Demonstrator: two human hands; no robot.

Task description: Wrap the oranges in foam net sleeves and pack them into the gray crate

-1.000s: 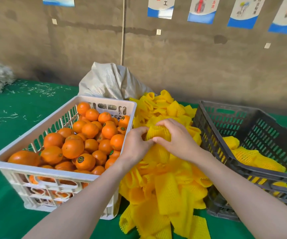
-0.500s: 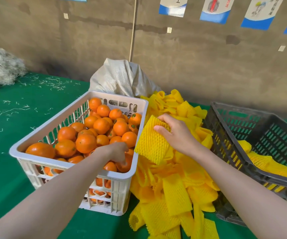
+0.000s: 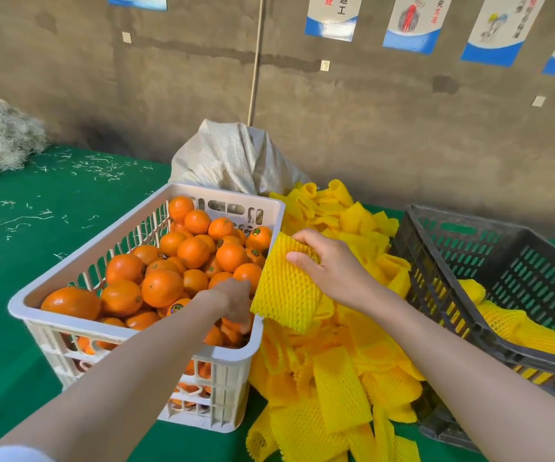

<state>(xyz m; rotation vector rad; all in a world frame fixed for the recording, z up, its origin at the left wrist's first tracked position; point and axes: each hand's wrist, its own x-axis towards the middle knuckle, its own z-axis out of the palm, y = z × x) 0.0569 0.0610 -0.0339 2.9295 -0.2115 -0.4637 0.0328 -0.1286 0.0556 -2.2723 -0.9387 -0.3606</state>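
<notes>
White crate of oranges at nine o'clock, left hand among them, grip hidden, right hand pinching foam net sleeve, gray crate at three o'clock holding sleeved oranges

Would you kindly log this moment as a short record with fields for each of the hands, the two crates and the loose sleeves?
left hand: reaching into the white crate, fingers down among the oranges; whether it grips one is unclear
right hand: pinching one foam net sleeve, held beside the white crate's right rim
white crate: heaped with unwrapped oranges
gray crate: at the right, holding a few wrapped oranges
sleeve pile: loose yellow sleeves between the two crates
</notes>
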